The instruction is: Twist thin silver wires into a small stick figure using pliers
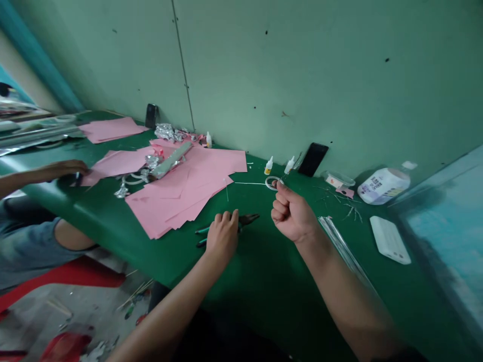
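My left hand (223,232) is closed over a pair of pliers (249,219) lying on the green table (271,281); the dark jaws point right and the green handles stick out to the left. Raised over the table, my right hand (292,210) is closed in a pinch. A thin white wire (249,183) reaches leftward from near its fingertips, where a small white ring (268,184) also shows. Whether the wire is in the fingers or behind them is unclear, as what they pinch is hidden.
Pink sheets (204,176) and crumpled foil (166,131) spread left. Glue bottles (268,166), a phone (313,159), a white jug (384,186), a white power bank (389,240) and silver strips (343,249) lie back and right. Another person's hand (70,169) is far left.
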Motion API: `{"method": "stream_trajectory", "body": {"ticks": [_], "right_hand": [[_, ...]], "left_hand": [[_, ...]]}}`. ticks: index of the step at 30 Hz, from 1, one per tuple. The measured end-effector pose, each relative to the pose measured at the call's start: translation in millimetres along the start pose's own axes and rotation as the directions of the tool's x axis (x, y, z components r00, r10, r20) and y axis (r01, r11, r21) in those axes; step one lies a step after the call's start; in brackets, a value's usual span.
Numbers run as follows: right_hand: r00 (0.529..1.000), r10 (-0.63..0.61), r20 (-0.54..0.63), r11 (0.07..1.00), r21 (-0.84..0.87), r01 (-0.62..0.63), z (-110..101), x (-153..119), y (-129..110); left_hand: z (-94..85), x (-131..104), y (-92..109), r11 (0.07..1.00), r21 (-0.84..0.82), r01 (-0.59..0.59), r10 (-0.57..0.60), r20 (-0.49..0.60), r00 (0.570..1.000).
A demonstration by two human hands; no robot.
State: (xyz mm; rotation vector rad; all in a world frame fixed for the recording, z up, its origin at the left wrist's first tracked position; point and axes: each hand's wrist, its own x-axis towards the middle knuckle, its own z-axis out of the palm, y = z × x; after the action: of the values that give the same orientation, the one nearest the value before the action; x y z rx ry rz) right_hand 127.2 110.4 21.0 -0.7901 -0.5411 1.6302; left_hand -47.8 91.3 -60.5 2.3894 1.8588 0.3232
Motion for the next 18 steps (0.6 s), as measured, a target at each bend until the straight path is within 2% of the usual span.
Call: {"method": "stream_trajectory", "body": {"ticks": [2, 4, 5, 7, 9, 10, 13, 18], "right_hand": [[1.000, -0.018, -0.026, 1.000, 0.023, 0.018, -2, 3, -1], [0.996, -0.073, -0.044, 0.997, 0.016, 0.074, -3, 6, -2], [0.993, -0.109, -0.046, 0.994, 0.001, 0.109, -4, 7, -1], [0.985, -0.167, -0.037, 0.985, -0.041, 0.166, -4, 8, 0], [0.984, -0.178, -0.018, 0.982, -0.062, 0.177, -4, 7, 2], [0.985, -0.175, -0.009, 0.983, -0.061, 0.174, -4, 7, 2], [0.978, -0.210, 0.005, 0.976, -0.056, 0.210, -2, 8, 0], [0.917, -0.399, 0.015, 0.908, -0.134, 0.397, 4, 25, -16]], "left_hand": [[-4.3, 11, 4, 0.997, -0.029, -0.066, 0.067, 0.015, 0.998], [-17.8, 18, 10, 0.987, -0.082, -0.135, 0.132, -0.043, 0.990], [-26.6, 22, 14, 0.968, -0.179, -0.178, 0.141, -0.201, 0.969], [-44.3, 32, 21, 0.893, -0.294, -0.339, 0.157, -0.503, 0.850], [-57.7, 49, 27, 0.834, -0.249, -0.493, 0.231, -0.653, 0.721], [-61.9, 59, 29, 0.806, -0.230, -0.546, 0.273, -0.673, 0.687], [-67.3, 93, 35, 0.723, -0.232, -0.651, 0.367, -0.669, 0.646], [-74.2, 136, 44, 0.538, -0.304, -0.786, 0.438, -0.696, 0.569]]}}
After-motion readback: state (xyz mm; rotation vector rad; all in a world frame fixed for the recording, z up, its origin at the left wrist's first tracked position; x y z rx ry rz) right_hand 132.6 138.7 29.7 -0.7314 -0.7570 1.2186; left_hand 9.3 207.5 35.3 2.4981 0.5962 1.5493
